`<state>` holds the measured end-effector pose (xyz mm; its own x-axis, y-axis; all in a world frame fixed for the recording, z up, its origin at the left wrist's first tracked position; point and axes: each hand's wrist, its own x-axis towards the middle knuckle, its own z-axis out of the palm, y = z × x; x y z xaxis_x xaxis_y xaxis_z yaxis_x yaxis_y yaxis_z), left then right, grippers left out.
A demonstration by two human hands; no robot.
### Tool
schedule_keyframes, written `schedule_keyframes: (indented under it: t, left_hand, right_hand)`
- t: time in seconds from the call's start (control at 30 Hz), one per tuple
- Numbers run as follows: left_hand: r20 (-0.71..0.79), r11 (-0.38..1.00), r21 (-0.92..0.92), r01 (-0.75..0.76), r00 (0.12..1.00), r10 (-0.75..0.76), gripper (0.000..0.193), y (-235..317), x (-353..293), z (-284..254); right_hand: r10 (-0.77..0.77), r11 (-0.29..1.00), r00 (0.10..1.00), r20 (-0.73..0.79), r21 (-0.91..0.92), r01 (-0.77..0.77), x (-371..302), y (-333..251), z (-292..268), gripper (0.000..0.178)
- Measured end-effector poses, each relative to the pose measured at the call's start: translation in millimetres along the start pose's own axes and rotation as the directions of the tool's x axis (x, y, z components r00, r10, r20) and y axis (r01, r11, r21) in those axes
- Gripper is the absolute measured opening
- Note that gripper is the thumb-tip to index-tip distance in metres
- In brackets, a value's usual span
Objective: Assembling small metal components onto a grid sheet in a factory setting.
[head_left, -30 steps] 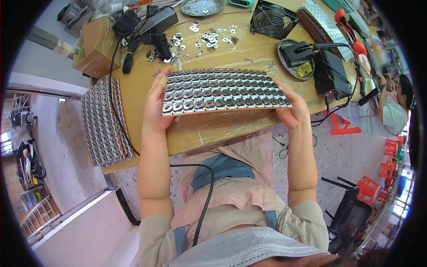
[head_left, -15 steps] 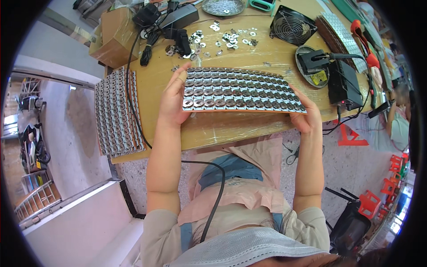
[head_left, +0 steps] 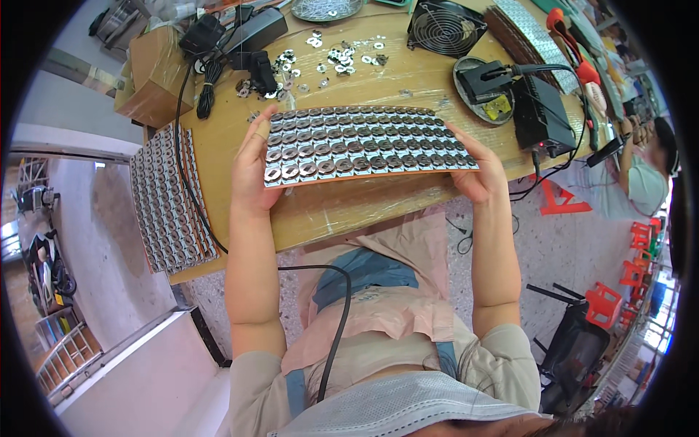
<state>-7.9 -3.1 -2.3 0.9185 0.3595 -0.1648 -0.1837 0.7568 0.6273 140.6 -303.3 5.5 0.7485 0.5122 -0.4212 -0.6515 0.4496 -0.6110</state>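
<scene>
Between my two hands I hold a circuit board panel (head_left: 364, 146) by its short ends, above the near part of the table. Rows of round metallic parts cover its white face, and its edge is orange-brown. My left hand (head_left: 251, 164) is closed on the left end, fingers partly hidden behind the panel. My right hand (head_left: 480, 164) grips the right end, thumb along the edge. To the left, similar panels lie in a stack (head_left: 167, 204) at the table's edge. Small loose ring-shaped metal pieces (head_left: 342, 58) are scattered on the table beyond the panel.
A black cable (head_left: 183, 167) runs over the left stack and across my front. Farther off are a cardboard box (head_left: 153, 76), a black fan (head_left: 445, 29) and a round dish (head_left: 466, 91) with a yellow sponge. A black power unit (head_left: 540, 116) stands right. Another person (head_left: 648, 182) sits at far right.
The view has shifted, so the table and its things appear farther left. My hands still hold the panel at both ends, now slightly tilted with its right end higher.
</scene>
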Motion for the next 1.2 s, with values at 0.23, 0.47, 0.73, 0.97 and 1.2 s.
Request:
schedule_keyframes:
  t: [0.23,0.47,0.73,0.97,1.2]
  left_hand:
    - [-0.037,1.0,0.016,-0.018,0.999,0.019,0.034,1.5,-1.9,2.2]
    - [-0.027,1.0,0.0,-0.008,1.0,0.008,0.034,0.7,-0.3,-2.9]
    - [-0.002,0.999,0.034,-0.022,1.0,0.022,0.035,0.4,0.5,-4.2]
    - [-0.003,1.0,-0.006,-0.014,1.0,0.013,0.033,-0.7,1.8,-3.9]
    - [-0.019,1.0,0.001,-0.014,1.0,0.014,0.034,0.9,-0.2,-2.4]
  right_hand:
    - [0.02,1.0,0.998,0.061,0.012,-0.021,3.1,1.2,-4.8,0.039]
    - [0.01,1.0,0.999,0.05,-0.007,-0.01,3.2,1.3,-6.4,0.04]
    - [0.009,1.0,0.998,0.063,0.019,-0.01,4.4,1.6,-7.8,0.04]
    - [0.01,1.0,0.998,0.057,0.014,-0.011,6.1,0.6,-12.2,0.039]
    - [-0.007,1.0,1.0,0.013,-0.002,0.007,5.8,1.6,-8.1,0.038]
